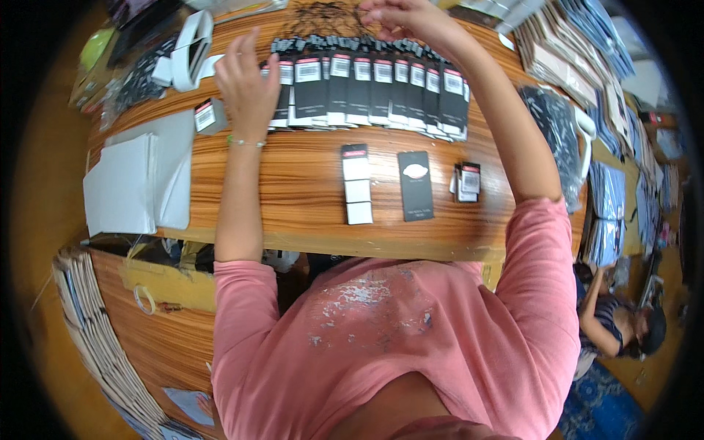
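Black hang tags (310, 95) with white barcode labels lie overlapped in a long row at the far side of the table. Their black strings (326, 16) spread out beyond them. My left hand (248, 84) is at the row's left end, fingers apart, with the thumb by the leftmost tags. My right hand (403, 20) reaches over the right part of the strings, its fingers curled together; what is between them is too small to make out. Nearer me lie a tag with white label panels (357, 183), a dark tag with a white oval (416, 187) and a small stack of labelled tags (467, 182).
A small labelled block (210, 116) and white sheets (121, 187) are on the left. A white tape dispenser (192, 51) stands behind them. Bagged dark items (550, 132) sit at the right edge, near stacked packages (607, 205). Another person (616, 323) is at far right.
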The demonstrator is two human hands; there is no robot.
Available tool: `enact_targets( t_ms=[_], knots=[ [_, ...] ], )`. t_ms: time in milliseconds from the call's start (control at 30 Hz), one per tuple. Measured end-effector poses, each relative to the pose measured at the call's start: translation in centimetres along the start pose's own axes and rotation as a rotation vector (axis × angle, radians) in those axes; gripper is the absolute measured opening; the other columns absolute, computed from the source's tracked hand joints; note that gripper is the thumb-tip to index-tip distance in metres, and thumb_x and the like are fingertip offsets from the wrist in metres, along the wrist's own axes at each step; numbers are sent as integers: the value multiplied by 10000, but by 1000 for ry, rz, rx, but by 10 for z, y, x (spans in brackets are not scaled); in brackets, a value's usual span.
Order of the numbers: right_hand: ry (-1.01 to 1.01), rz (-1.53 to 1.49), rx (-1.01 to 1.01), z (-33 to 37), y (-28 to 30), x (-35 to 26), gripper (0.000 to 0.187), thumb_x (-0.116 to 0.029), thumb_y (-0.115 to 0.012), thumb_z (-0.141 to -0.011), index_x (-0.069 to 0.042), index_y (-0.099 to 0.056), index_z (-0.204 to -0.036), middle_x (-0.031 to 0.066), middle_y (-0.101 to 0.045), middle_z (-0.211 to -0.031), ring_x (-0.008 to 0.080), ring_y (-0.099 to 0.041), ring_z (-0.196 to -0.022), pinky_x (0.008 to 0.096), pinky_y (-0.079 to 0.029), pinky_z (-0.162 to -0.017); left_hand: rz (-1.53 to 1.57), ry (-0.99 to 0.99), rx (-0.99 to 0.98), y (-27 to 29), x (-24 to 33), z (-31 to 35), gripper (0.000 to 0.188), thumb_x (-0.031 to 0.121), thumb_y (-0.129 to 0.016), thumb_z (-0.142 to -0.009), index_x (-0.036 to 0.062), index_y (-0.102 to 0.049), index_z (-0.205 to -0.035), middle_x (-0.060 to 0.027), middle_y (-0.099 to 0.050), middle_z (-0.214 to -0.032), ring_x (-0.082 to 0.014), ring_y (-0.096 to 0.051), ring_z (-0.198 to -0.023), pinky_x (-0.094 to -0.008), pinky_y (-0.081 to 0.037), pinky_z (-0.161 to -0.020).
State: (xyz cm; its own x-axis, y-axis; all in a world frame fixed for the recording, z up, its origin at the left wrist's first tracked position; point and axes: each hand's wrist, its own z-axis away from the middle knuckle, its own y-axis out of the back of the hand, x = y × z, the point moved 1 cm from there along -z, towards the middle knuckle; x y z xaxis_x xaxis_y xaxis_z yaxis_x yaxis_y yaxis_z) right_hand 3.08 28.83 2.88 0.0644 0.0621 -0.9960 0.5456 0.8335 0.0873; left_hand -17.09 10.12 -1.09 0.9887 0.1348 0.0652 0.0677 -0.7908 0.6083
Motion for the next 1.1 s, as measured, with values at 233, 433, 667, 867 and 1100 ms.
enact_targets(
  t_ms=[233,433,667,867,1100],
  knots=[
    [-105,372,409,240,15,-37,209,-155,-530,-894,-8,-550,-747,12,-513,-604,91,-455,-530,221,-361,-521,141,-162,169,14,17,-7,470,149,-654,-773,111,-467,-1203,-49,-515,-1125,-189,-457,-1056,-355,-311,-874],
    [-62,379,869,337,9,20,132,-103,-585,-855,17,-638,-865,33,-568,-680,79,-509,-600,218,-411,-614,235,-319,61,99,82,-40,217,54,-654,-772,47,-617,-986,-80,-628,-933,-208,-562,-869,-310,-396,-767],
    [-27,394,1024,390,49,18,238,-171,-555,-879,32,-655,-806,50,-605,-708,102,-530,-624,236,-414,-595,824,-170,-387,134,156,7,183,65,-692,-705,14,-645,-874,-64,-622,-687,-175,-560,-617,-262,-416,-558],
    [34,706,1052,385,34,25,103,-30,-580,-789,10,-632,-869,88,-614,-757,147,-545,-647,264,-421,-590,1042,118,-564,118,219,54,203,104,-687,-695,14,-646,-872,-59,-615,-680,-189,-566,-625,-282,-413,-587],
    [-168,850,1144,441,75,40,140,-92,-640,-761,-9,-636,-874,79,-616,-788,178,-536,-666,283,-432,-628,920,-218,-735,115,258,6,195,100,-684,-690,29,-647,-868,-52,-613,-711,-212,-561,-654,-310,-409,-622]
  ],
)
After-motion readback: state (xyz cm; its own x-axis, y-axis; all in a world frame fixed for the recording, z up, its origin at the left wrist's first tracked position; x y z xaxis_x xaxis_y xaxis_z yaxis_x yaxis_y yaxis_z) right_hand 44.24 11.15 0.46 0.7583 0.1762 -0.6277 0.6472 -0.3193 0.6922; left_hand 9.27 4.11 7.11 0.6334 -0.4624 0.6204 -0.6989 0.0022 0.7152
